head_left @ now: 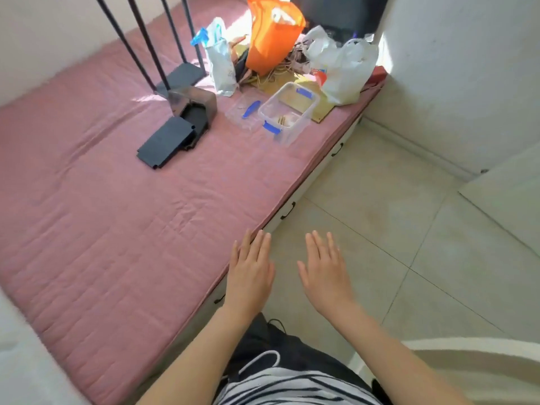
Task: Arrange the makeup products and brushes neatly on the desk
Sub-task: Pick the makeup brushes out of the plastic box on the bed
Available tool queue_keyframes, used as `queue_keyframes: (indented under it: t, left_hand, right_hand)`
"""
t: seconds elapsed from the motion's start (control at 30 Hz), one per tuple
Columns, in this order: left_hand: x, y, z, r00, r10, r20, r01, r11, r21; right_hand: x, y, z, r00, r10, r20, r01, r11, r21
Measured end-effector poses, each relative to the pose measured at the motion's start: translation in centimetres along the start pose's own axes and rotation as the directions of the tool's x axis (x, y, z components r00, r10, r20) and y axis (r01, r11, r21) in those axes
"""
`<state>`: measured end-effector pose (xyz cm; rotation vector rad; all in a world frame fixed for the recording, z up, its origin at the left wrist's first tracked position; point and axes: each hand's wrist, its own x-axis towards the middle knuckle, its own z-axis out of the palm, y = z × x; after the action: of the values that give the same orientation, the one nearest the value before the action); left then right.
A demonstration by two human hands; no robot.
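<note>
My left hand (251, 270) and my right hand (324, 273) are held out flat, palms down, fingers straight, holding nothing. They hover over the near edge of a pink padded mat (117, 214) and the tiled floor. Far ahead on the mat stands a clear plastic box with blue clips (287, 112), with a few thin sticks inside. Its clear lid (244, 111) lies beside it on the left. A dark smoky organiser box (194, 108) lies open with a black flat piece (165, 141) in front of it. I cannot make out any makeup or brushes clearly.
At the back of the mat stand an orange bag (270, 36), a white-blue pouch (220, 62), white plastic bags (343, 65) and tangled cords. Black metal legs (146, 42) rise at the back left. Pale floor tiles (394, 229) lie to the right, and drawers sit below the mat.
</note>
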<state>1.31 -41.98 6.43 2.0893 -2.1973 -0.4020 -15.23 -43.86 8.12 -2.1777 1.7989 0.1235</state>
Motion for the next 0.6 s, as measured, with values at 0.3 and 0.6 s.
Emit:
queue_keyframes:
  t: [0.3,0.6]
  left_hand:
    - [12.2,0.0,-1.2,0.967,0.235,0.098,-0.24,0.97,0.042]
    - [24.7,-0.3,-3.6,0.909,0.39,0.147,-0.401,0.915,0.05]
  right_hand:
    - [5.8,2.9,-1.1,0.961,0.277,-0.006,-0.274,0.952,0.137]
    - [13.8,4.6,-3.8,0.881,0.472,-0.023,-0.452,0.855,0.254]
